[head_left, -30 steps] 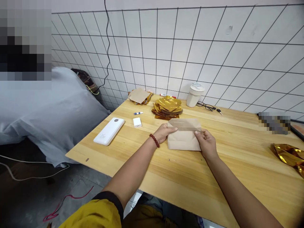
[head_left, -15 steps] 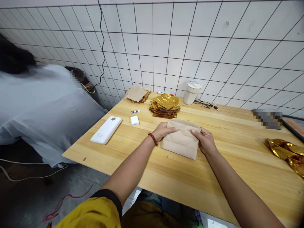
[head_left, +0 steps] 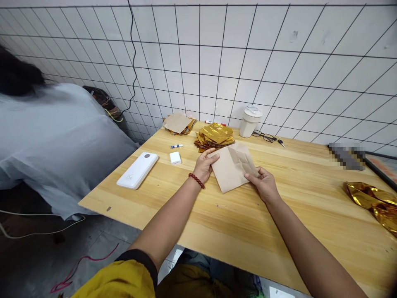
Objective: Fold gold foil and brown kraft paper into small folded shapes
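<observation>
A creased sheet of brown paper [head_left: 231, 171], folded or shaped like an envelope, is held tilted above the table between both hands. My left hand [head_left: 204, 163], with a dark red bead bracelet at the wrist, pinches its left edge between thumb and fingers. On the lower right side, my right hand [head_left: 263, 182] grips it with the thumb on top. Just behind the paper lies a stack of gold foil sheets [head_left: 215, 134], partly covered by it. Farther left sits a second pile of foil topped with a brown paper piece [head_left: 177, 123].
On the wooden table [head_left: 198, 223] lie a white power bank [head_left: 138, 170], a small white box [head_left: 175, 158], a cup [head_left: 250, 121], glasses [head_left: 265, 136], a key [head_left: 281, 142] and crumpled gold foil [head_left: 372, 203]. A person [head_left: 58, 132] sits at the left. The tiled wall stands behind.
The brown paper has been turned in my hands, so its lower corner now points toward me and a different face shows. My left hand has moved slightly left and up.
</observation>
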Tool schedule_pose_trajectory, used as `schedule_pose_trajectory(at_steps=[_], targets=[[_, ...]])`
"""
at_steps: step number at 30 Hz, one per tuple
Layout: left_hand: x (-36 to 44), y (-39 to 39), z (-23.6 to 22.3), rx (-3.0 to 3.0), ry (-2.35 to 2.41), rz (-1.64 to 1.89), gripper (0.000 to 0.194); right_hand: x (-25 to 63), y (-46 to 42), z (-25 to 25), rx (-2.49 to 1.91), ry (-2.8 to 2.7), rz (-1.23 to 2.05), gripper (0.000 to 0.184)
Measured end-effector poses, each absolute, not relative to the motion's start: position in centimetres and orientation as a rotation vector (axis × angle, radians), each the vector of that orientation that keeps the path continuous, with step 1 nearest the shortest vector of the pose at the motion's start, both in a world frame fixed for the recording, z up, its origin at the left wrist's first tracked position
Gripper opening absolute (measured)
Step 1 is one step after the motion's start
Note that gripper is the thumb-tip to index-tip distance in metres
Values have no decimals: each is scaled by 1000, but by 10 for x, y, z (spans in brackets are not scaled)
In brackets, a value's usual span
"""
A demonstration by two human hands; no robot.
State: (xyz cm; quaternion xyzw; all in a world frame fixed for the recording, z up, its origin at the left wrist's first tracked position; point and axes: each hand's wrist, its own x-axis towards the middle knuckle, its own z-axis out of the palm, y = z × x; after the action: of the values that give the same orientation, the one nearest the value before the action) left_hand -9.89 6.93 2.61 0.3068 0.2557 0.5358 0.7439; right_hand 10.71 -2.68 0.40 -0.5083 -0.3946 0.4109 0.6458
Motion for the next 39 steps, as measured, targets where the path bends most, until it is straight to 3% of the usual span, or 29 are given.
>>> schedule_pose_trajectory(at_steps=[5, 10, 17, 23, 34, 39], targets=[[-96, 61, 24, 895, 504, 959, 61, 106, -27, 6, -1133, -865, 874, 37], [-94, 58, 16, 1021, 598, 873, 50, 105, -28, 6, -1129, -926, 982, 40], [-87, 65, 25, 829, 644, 984, 52, 106, -16, 6, -1044, -713, 814, 47], [-59, 46, 26, 821, 511, 819, 47, 108, -14, 7, -983, -617, 804, 44], [-48, 78, 13, 887, 568, 1153, 52, 119, -17, 11, -953, -573, 903, 29], [-60, 78, 17, 839, 676, 1164, 38, 122, -17, 12, -936, -637, 908, 28]])
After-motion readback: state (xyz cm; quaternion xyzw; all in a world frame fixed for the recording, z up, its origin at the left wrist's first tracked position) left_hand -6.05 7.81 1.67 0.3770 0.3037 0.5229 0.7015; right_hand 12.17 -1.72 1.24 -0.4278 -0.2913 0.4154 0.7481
